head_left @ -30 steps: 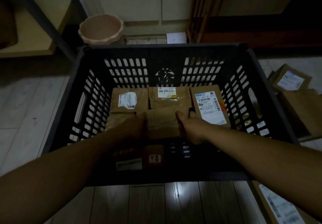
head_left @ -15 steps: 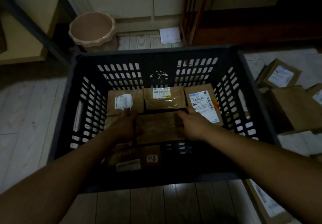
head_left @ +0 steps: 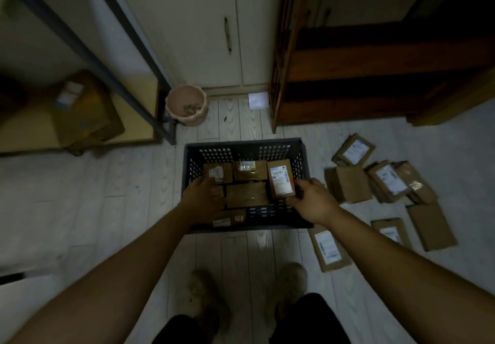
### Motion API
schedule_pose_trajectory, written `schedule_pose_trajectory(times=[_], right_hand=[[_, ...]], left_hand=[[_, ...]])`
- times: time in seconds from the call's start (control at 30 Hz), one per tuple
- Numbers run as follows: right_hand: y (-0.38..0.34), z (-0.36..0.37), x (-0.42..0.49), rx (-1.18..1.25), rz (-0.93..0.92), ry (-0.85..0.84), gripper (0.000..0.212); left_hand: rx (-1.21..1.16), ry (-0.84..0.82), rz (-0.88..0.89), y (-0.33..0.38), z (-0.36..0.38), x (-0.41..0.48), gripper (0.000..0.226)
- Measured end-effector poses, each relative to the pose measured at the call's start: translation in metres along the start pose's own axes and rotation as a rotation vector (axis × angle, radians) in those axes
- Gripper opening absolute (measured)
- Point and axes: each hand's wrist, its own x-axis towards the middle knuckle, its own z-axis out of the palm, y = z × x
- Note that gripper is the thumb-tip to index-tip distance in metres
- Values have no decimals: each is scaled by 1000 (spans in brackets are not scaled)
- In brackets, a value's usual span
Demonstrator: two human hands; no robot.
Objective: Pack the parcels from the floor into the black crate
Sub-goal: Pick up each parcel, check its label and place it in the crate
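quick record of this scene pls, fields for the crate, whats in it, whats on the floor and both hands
crate: black crate, on the floor, open top
inside: several brown parcels lying flat; white-labelled parcel at the right
outside: loose parcels scattered on the floor right of the crate
left hand: fingers flat over the parcels at the crate's left
right hand: fingers curled beside the white-labelled parcel's near corner; grip unclear
behind: pink pot

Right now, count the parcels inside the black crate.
6 visible: far-left parcel, far-middle parcel, far-right parcel by the right hand, centre parcel, left-side parcel partly under the left hand, near-wall parcel. Others may lie hidden underneath.
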Motion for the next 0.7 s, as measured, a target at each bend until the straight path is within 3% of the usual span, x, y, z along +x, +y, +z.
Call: schedule_pose_trajectory(times=[0.17,0.27,0.53,0.7], right_hand=[[-37,-75,-104,11,-78,62,48],[-49,-102,-154,-39,-102,144,53],[-28,-132,-299,48,51,477,61],[-1,-141,-377,34,111,562,63]], left_hand=[[-46,103,8,40,-51,-102,46],[-146,107,57,49,-65,-140,59],[-215,122,325,106,-79,-241,74],[-173,98,493,138,-69,-298,72]])
